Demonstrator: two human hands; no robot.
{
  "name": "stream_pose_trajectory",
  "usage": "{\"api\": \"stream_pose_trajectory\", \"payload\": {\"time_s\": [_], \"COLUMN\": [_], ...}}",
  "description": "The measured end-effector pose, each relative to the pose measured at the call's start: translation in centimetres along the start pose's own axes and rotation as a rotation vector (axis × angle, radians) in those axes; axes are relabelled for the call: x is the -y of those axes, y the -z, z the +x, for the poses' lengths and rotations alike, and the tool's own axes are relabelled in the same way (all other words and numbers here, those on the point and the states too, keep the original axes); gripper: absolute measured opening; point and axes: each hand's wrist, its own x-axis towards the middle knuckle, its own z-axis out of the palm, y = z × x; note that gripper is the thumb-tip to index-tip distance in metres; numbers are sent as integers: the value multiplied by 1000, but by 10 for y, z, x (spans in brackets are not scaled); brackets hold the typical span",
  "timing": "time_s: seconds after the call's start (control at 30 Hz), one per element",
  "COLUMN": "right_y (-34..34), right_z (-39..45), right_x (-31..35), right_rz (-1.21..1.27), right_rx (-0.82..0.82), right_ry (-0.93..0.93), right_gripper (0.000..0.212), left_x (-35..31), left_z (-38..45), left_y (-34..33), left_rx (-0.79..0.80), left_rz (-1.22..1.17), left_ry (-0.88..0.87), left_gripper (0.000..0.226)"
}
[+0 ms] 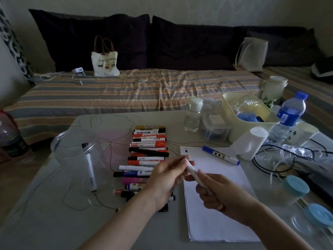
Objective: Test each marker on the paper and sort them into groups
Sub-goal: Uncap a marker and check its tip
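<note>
My right hand grips the barrel of a white marker over the left edge of the white paper. My left hand pinches the marker's upper end, where its cap is. A small dark scribble marks the paper's top left corner. A blue-capped marker lies across the paper's top edge. Several markers lie in a row left of the paper. One black-capped marker stands in a clear plastic jar at the left.
At the back right stand a small bottle, a cream basket, a water bottle, a white cylinder and paper cups. Black cable and blue-lidded jars sit at the right. A striped bed lies beyond the table.
</note>
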Motion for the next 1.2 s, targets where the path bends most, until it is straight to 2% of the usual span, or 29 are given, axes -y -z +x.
{"api": "stream_pose_trajectory", "payload": {"time_s": [0.07,0.17,0.2,0.23,0.3,0.33,0.4,0.5,0.53,0.63,0.67,0.77,0.93,1.07,1.2], "right_y": [-8,-7,-2,5,23,28,29,31,33,38,39,40,44,51,52], "right_z": [4,-1,-3,-6,-4,-1,8,24,28,34,36,53,97,138,167], "right_x": [-3,-10,-14,-17,-21,-20,-18,-11,-6,14,20,20,16,18,9], "right_rz": [-211,-787,-903,-953,-956,-925,-859,-835,-743,22,155,53,-182,-333,-510], "right_rx": [-127,-323,-353,-392,-487,-513,-456,-451,-455,-331,-312,-388,-608,-620,-686], "right_ry": [110,468,554,584,528,472,450,551,586,544,522,451,414,411,414], "right_gripper": [35,27,29,26,9,14,29,36,38,34,31,30,23,22,23], "left_x": [3,-4,-9,-11,-6,0,17,31,31,30,28,26,42,51,51], "left_z": [1,22,29,35,35,33,35,53,59,74,80,100,120,123,124], "left_y": [-7,6,17,28,39,39,36,39,41,41,40,40,42,46,49], "left_rx": [-90,-353,-433,-475,-385,-288,-129,-55,-59,-34,-15,46,57,10,-11], "left_rz": [9,-92,-151,-101,269,492,848,1162,1244,1459,1505,1579,1610,1606,1630], "left_ry": [4,39,16,-34,-140,-196,-328,-514,-578,-691,-681,-612,-652,-746,-762], "left_gripper": [18,15,15,14,8,7,9,16,18,17,16,13,16,23,26]}}
